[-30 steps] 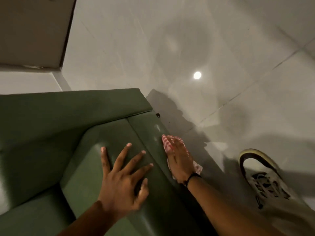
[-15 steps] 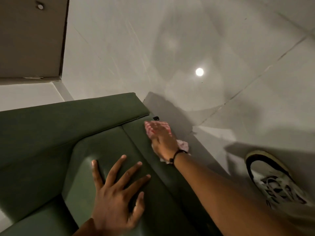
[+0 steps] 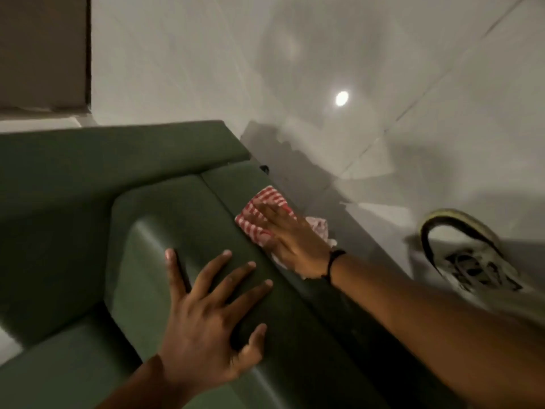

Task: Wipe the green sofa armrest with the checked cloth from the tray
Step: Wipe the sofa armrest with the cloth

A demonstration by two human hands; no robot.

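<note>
The pale tiled floor (image 3: 339,54) fills the view beyond the green sofa (image 3: 88,178), with a round light glare (image 3: 341,98) on it well away from the sofa's far corner; a brown panel (image 3: 41,51) stands beyond the sofa's back edge. The sofa armrest (image 3: 182,231) runs from the far corner toward the camera, a seam dividing its top from the outer strip; a small dark tab (image 3: 264,167) shows at the armrest's far outer corner. A light shoe (image 3: 469,255) sits on the floor, apart from the armrest's outer side. The left hand (image 3: 206,323) lies flat on the armrest top, fingers spread wide, holding nothing. The right hand (image 3: 295,243) presses palm down, fingers extended and close together, on the checked cloth (image 3: 262,211) at the armrest's outer strip; the red-and-white cloth lies against that strip, one bunched end sticking out past the hand over the outer edge. A dark band (image 3: 334,261) circles the right wrist.
</note>
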